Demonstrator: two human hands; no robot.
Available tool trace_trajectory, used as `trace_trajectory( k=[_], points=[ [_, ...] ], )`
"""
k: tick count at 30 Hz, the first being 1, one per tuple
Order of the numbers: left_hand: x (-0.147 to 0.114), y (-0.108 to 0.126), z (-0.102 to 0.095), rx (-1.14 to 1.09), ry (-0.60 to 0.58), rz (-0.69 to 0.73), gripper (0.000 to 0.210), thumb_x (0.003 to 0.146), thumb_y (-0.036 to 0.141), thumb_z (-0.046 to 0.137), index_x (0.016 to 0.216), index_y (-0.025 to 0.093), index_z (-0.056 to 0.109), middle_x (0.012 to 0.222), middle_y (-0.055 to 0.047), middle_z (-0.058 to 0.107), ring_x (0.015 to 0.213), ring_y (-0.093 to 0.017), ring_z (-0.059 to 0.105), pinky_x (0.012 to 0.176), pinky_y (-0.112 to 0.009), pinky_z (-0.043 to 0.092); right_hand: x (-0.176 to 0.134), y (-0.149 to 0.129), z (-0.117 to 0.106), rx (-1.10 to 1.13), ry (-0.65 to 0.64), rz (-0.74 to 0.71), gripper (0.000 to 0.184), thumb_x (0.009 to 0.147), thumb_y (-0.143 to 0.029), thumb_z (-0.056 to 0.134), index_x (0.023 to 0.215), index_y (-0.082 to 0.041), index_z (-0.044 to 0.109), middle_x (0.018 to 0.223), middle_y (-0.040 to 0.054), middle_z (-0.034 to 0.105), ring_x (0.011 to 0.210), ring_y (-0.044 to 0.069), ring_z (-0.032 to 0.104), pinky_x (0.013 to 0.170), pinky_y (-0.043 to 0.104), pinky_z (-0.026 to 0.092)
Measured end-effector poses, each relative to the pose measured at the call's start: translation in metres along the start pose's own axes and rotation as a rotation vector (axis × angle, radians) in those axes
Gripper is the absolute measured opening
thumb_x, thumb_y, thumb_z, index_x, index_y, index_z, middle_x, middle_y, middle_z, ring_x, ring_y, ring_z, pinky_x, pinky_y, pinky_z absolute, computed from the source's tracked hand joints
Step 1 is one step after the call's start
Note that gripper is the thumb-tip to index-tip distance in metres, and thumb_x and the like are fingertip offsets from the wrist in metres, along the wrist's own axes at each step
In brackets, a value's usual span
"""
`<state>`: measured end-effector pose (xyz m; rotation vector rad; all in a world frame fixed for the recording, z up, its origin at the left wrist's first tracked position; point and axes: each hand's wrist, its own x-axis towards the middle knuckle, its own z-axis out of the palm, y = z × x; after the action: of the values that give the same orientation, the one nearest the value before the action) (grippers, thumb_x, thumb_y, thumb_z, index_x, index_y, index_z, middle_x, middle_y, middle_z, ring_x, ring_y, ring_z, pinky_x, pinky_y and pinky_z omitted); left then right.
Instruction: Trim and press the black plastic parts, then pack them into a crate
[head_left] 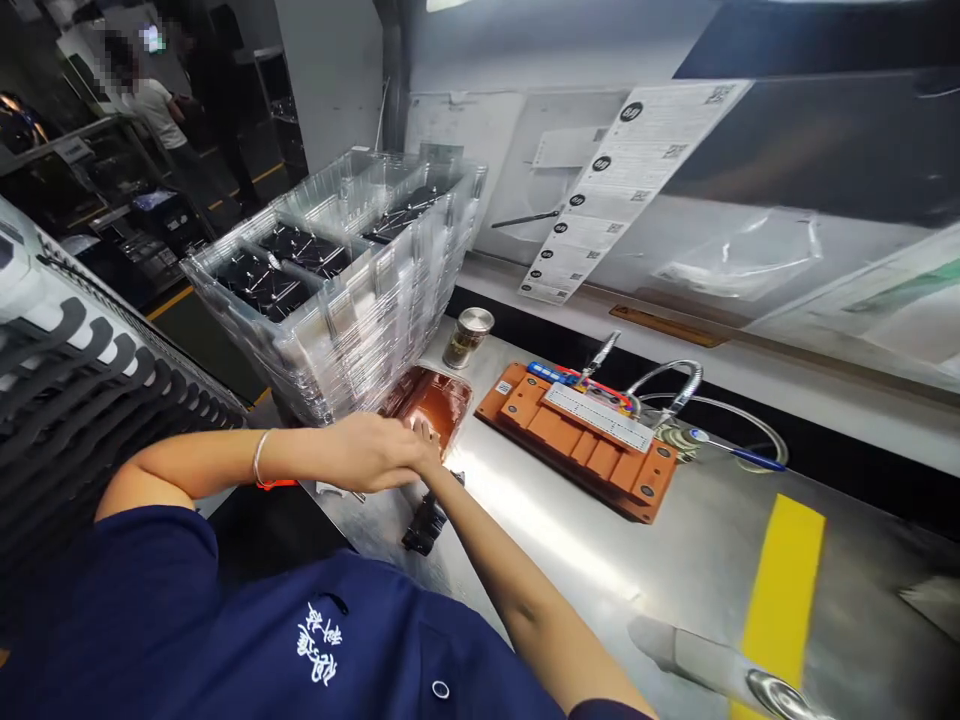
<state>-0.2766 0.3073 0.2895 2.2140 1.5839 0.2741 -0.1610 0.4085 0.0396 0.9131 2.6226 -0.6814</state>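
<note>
Navy shirt (255, 650) bears Chinese lettering (319, 645); left, clear trays (375, 310) hold black parts (259, 285); left hand (375, 452) overlaps right hand (427, 436) near brown tray (442, 403), grips unclear.

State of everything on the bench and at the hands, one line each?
Left hand: overlapping right hand; grip unclear
Right hand: mostly hidden; grip unclear
Reddish-brown tray: partly covered by the hands
Black part: on bench, partly hidden
Jar: lid on
Clear tray stack: stacked, open-topped, black pieces inside
Orange fixture: lying on bench
Blue-handled tool: lying down
Yellow strip: flat
</note>
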Motion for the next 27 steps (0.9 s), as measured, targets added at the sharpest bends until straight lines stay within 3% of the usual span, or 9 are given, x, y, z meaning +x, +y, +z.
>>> trace_trajectory(
  k=[2, 3, 7, 10, 13, 17, 22, 25, 27],
  points=[
    [-0.014, -0.019, 0.055, -0.149, -0.152, -0.251, 0.03, 0.089, 0.034, 0.055, 0.113, 0.017, 0.063, 0.112, -0.01, 0.07, 0.1, -0.025, 0.065, 0.086, -0.036, 0.05, 0.005, -0.004, 0.014, -0.041, -0.07, 0.048, 0.08, 0.079, -0.034, 0.069, 0.145, -0.004, 0.036, 0.153, 0.0309, 0.025, 0.144, 0.04, 0.023, 0.111, 0.056, 0.024],
    [-0.018, -0.031, 0.08, -0.245, -0.169, -0.395, 0.028, 0.087, 0.031, 0.056, 0.11, 0.016, 0.064, 0.11, -0.011, 0.07, 0.099, -0.025, 0.065, 0.087, -0.036, 0.05, 0.004, -0.005, 0.019, -0.056, -0.1, 0.065, 0.079, 0.078, -0.032, 0.07, 0.145, -0.004, 0.037, 0.153, 0.031, 0.024, 0.144, 0.04, 0.022, 0.111, 0.056, 0.025],
    [-0.017, -0.065, 0.151, -0.89, -0.003, -0.905, 0.013, 0.082, 0.023, 0.059, 0.083, 0.013, 0.067, 0.081, -0.005, 0.07, 0.08, -0.018, 0.066, 0.077, -0.029, 0.05, 0.0, 0.0, 0.021, -0.081, -0.15, 0.036, 0.057, 0.084, -0.023, 0.06, 0.138, -0.007, 0.048, 0.151, 0.0275, 0.032, 0.142, 0.035, 0.031, 0.106, 0.049, 0.036],
    [-0.003, -0.068, 0.18, -1.111, 0.093, -1.042, 0.016, 0.085, 0.021, 0.054, 0.078, 0.012, 0.065, 0.07, -0.002, 0.065, 0.067, -0.013, 0.062, 0.066, -0.024, 0.048, -0.002, 0.007, 0.01, -0.074, -0.141, -0.018, 0.038, 0.093, -0.017, 0.041, 0.125, -0.01, 0.06, 0.136, 0.0238, 0.054, 0.126, 0.029, 0.053, 0.099, 0.039, 0.045],
    [0.011, -0.067, 0.197, -1.17, 0.19, -1.112, 0.014, 0.086, 0.024, 0.056, 0.087, 0.013, 0.064, 0.076, -0.003, 0.065, 0.064, -0.011, 0.06, 0.061, -0.022, 0.046, -0.004, 0.011, 0.001, -0.08, -0.095, -0.032, 0.039, 0.094, -0.012, 0.035, 0.121, -0.011, 0.063, 0.124, 0.0238, 0.063, 0.114, 0.028, 0.062, 0.094, 0.037, 0.049],
    [0.023, -0.076, 0.21, -1.257, 0.319, -1.22, 0.035, 0.083, 0.034, 0.065, 0.11, 0.014, 0.059, 0.09, -0.008, 0.067, 0.071, -0.014, 0.062, 0.06, -0.024, 0.049, -0.01, 0.006, -0.004, -0.088, -0.023, -0.048, 0.044, 0.089, -0.007, 0.041, 0.131, -0.01, 0.055, 0.132, 0.0251, 0.057, 0.122, 0.031, 0.056, 0.095, 0.04, 0.049],
    [0.032, -0.093, 0.207, -1.509, 0.426, -1.24, 0.044, 0.092, 0.05, 0.049, 0.119, 0.016, 0.051, 0.123, -0.018, 0.058, 0.094, -0.02, 0.066, 0.07, -0.031, 0.056, -0.021, 0.0, -0.016, -0.069, 0.029, -0.056, 0.047, 0.093, -0.009, 0.034, 0.137, -0.007, 0.051, 0.143, 0.0232, 0.048, 0.131, 0.034, 0.046, 0.105, 0.049, 0.039],
    [0.038, -0.104, 0.205, -1.743, 0.624, -1.165, 0.033, 0.088, 0.04, 0.061, 0.109, 0.015, 0.054, 0.116, -0.016, 0.06, 0.092, -0.018, 0.065, 0.079, -0.033, 0.056, -0.03, 0.002, -0.024, -0.038, 0.031, -0.06, 0.048, 0.095, -0.012, 0.034, 0.14, -0.009, 0.049, 0.146, 0.0181, 0.046, 0.134, 0.032, 0.042, 0.108, 0.047, 0.035],
    [0.04, -0.109, 0.205, -1.797, 0.68, -1.131, 0.025, 0.085, 0.025, 0.065, 0.105, 0.015, 0.054, 0.104, -0.01, 0.063, 0.084, -0.012, 0.064, 0.084, -0.032, 0.055, -0.035, 0.006, -0.027, -0.012, 0.03, -0.054, 0.047, 0.095, -0.014, 0.035, 0.14, -0.011, 0.05, 0.146, 0.0152, 0.047, 0.133, 0.03, 0.043, 0.107, 0.046, 0.036]
  ],
)
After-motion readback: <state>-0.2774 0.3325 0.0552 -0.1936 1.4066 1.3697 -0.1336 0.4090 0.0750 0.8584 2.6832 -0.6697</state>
